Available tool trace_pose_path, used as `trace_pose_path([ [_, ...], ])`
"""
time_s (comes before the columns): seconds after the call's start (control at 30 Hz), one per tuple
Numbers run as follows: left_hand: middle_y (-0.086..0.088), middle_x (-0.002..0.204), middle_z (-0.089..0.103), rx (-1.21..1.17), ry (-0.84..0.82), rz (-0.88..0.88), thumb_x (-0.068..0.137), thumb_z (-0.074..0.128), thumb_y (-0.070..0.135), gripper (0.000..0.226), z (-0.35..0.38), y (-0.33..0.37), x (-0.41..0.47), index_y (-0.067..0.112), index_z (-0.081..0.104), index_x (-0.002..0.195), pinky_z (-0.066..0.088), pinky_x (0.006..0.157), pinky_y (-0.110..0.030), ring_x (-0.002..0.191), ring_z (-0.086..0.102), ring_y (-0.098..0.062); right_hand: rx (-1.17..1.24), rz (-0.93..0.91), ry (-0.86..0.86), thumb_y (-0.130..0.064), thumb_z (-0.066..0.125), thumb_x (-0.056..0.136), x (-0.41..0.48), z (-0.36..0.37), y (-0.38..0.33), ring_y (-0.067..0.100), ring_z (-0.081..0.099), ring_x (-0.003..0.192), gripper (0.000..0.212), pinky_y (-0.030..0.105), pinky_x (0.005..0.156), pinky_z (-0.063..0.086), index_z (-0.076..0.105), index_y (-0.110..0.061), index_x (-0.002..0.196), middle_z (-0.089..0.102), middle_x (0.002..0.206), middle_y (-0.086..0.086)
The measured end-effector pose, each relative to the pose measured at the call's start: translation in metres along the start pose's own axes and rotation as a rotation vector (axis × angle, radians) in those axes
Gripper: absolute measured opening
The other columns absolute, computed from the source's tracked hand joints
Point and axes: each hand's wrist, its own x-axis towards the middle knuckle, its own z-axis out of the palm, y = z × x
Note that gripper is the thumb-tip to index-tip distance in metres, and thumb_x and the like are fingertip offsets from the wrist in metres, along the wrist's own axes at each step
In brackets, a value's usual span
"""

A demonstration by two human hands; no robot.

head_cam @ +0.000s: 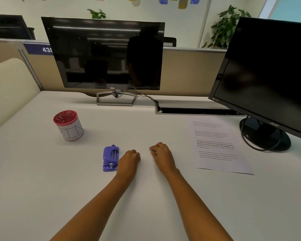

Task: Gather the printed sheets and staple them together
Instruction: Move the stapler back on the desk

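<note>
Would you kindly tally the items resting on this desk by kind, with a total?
Monitors: 2, one centre, one right
Printed paper: 1 visible; whether more sheets lie beneath it cannot be told
Purple stapler: 1
Red-rimmed cup: 1
Total: 5
</note>
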Motion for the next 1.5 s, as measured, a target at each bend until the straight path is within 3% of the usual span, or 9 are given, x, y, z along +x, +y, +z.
trace_pose_path([
  [0.33, -0.015, 0.108, 0.06, 0.186, -0.111, 0.021, 0.095, 0.042, 0.009, 0.019, -0.001, 0.006, 0.011, 0.002, 0.058, 0.103, 0.043, 0.073, -0.028, 0.097, 0.058, -0.024, -0.026, 0.121, -0.007, -0.016, 0.059, 0.091, 0.02, -0.001, -0.013, 0.023, 0.063, 0.1, 0.021, 0.027, 0.087, 0.051, 0.067, -0.003, 0.105, 0.066, 0.11, 0.013],
  [0.73, -0.016, 0.111, 0.061, 0.076, -0.16, -0.088, 0.091, 0.045, 0.005, 0.022, -0.016, 0.008, 0.023, -0.002, 0.061, 0.105, 0.048, 0.077, -0.03, 0.088, 0.058, -0.026, -0.264, 0.2, -0.163, -0.007, 0.044, 0.095, 0.039, 0.01, -0.025, 0.027, 0.05, 0.118, 0.026, 0.03, 0.097, 0.044, 0.053, 0.001, 0.118, 0.054, 0.125, 0.017],
  [0.8, -0.016, 0.111, 0.061, 0.001, -0.128, -0.114, 0.091, 0.048, 0.006, 0.021, -0.023, 0.006, 0.023, -0.003, 0.062, 0.104, 0.044, 0.071, -0.029, 0.083, 0.054, -0.023, -0.205, 0.247, -0.186, -0.005, 0.043, 0.093, 0.041, 0.01, -0.025, 0.028, 0.051, 0.112, 0.02, 0.03, 0.091, 0.045, 0.056, 0.0, 0.107, 0.055, 0.117, 0.018],
  [0.9, -0.015, 0.1, 0.065, -0.227, 0.03, -0.169, 0.084, 0.055, 0.007, 0.016, -0.041, -0.003, 0.023, -0.004, 0.064, 0.092, 0.042, 0.067, -0.03, 0.08, 0.057, -0.023, 0.075, 0.35, -0.111, 0.001, 0.046, 0.086, 0.044, 0.002, -0.018, 0.023, 0.047, 0.08, 0.022, 0.025, 0.061, 0.04, 0.045, -0.009, 0.067, 0.049, 0.087, 0.012],
  [1.0, -0.015, 0.089, 0.071, -0.485, 0.229, -0.275, 0.079, 0.062, 0.007, 0.011, -0.073, -0.025, 0.03, -0.001, 0.068, 0.084, 0.039, 0.065, -0.022, 0.074, 0.057, -0.016, 0.521, 0.452, 0.073, 0.001, 0.055, 0.085, 0.037, -0.008, -0.02, 0.021, 0.056, 0.081, 0.009, 0.023, 0.065, 0.044, 0.052, -0.006, 0.083, 0.059, 0.089, 0.007],
  [1.13, -0.015, 0.093, 0.071, -0.583, 0.357, -0.361, 0.083, 0.061, 0.01, 0.017, -0.123, -0.068, 0.047, 0.0, 0.069, 0.094, 0.04, 0.063, -0.017, 0.075, 0.056, -0.014, 0.807, 0.468, 0.213, -0.004, 0.062, 0.086, 0.047, -0.018, -0.046, 0.018, 0.065, 0.08, 0.004, 0.018, 0.067, 0.049, 0.062, -0.006, 0.089, 0.066, 0.089, 0.007],
  [1.33, -0.019, 0.101, 0.068, -0.529, 0.498, -0.471, 0.086, 0.056, 0.014, 0.023, -0.179, -0.132, 0.064, -0.001, 0.067, 0.1, 0.043, 0.07, -0.029, 0.085, 0.059, -0.023, 0.925, 0.29, 0.171, -0.004, 0.065, 0.085, 0.082, -0.018, -0.119, 0.019, 0.066, 0.079, 0.01, 0.025, 0.079, 0.056, 0.063, -0.007, 0.096, 0.066, 0.09, 0.008],
  [1.43, -0.022, 0.112, 0.065, -0.486, 0.474, -0.54, 0.088, 0.056, 0.016, 0.028, -0.193, -0.161, 0.07, -0.003, 0.066, 0.107, 0.046, 0.077, -0.035, 0.107, 0.059, -0.033, 0.896, 0.194, 0.126, -0.005, 0.064, 0.086, 0.099, -0.008, -0.161, 0.019, 0.065, 0.082, 0.017, 0.02, 0.076, 0.055, 0.066, -0.002, 0.103, 0.067, 0.093, 0.013],
  [1.5, -0.024, 0.11, 0.066, -0.462, 0.435, -0.56, 0.088, 0.057, 0.015, 0.028, -0.199, -0.176, 0.073, -0.006, 0.067, 0.104, 0.047, 0.078, -0.036, 0.106, 0.06, -0.034, 0.833, 0.142, 0.104, -0.005, 0.063, 0.087, 0.111, 0.003, -0.189, 0.018, 0.065, 0.082, 0.019, 0.019, 0.076, 0.054, 0.067, -0.001, 0.105, 0.07, 0.097, 0.016],
])
